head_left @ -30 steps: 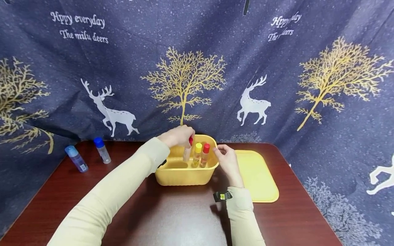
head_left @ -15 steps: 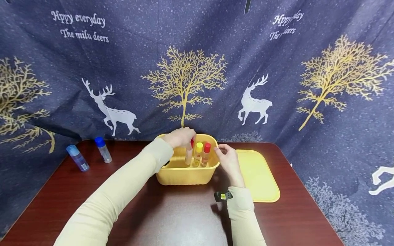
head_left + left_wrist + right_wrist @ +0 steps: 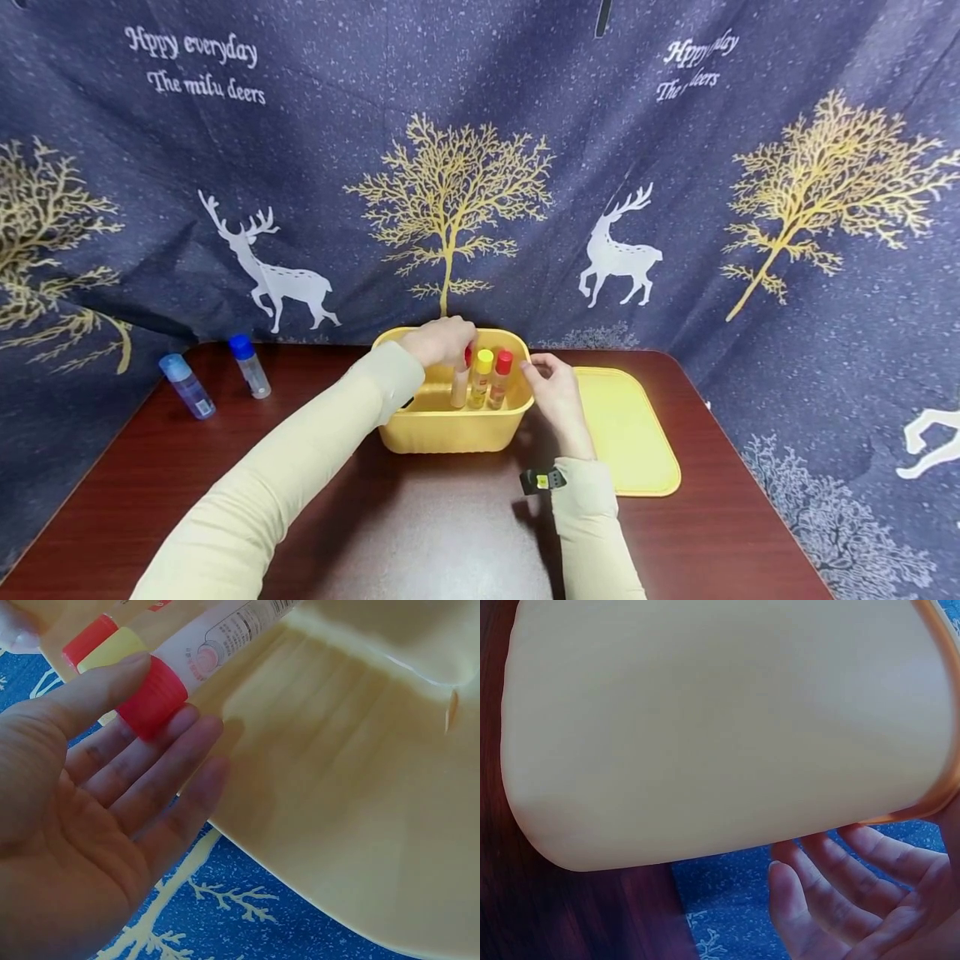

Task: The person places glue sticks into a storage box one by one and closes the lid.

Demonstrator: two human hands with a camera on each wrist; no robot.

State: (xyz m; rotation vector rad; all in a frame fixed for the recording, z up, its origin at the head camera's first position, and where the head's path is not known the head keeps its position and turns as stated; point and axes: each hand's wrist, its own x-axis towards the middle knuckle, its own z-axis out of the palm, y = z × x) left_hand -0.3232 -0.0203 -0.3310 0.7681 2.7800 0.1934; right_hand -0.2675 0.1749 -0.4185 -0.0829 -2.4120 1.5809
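Observation:
A yellow plastic bin stands on the table. My left hand reaches over it and pinches the red cap of a pale pink bottle between thumb and fingers. Upright inside the bin, just right of that bottle, are a yellow-capped bottle and a red-capped bottle. At the bin's right end, my right hand holds the rim. In the right wrist view, the fingers lie along the outer wall; where the thumb meets the rim is mostly hidden.
Two blue-capped bottles stand at the table's back left, one purple-blue and one clear. A flat yellow lid lies right of the bin, partly behind my right arm. A dark patterned cloth hangs behind the table.
The bottle in my left hand has moved slightly right and down, closer to the yellow-capped one. My right hand has stayed at the bin's rim.

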